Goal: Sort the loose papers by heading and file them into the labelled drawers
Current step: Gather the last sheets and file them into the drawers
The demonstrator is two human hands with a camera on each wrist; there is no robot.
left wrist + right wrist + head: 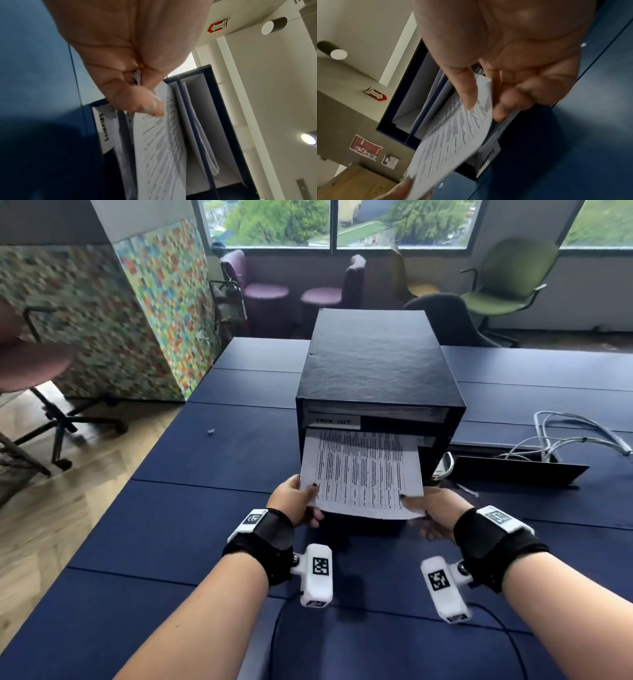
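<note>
Pinching printed paper (363, 474) — left hand (295, 501), right hand (435, 508) — far edge inside drawer box (376, 371)

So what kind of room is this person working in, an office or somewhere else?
Most likely an office or meeting room: a long dark blue table carries a black filing box, swivel chairs such as the green chair stand by wide windows, and cables lie on the table.
</note>
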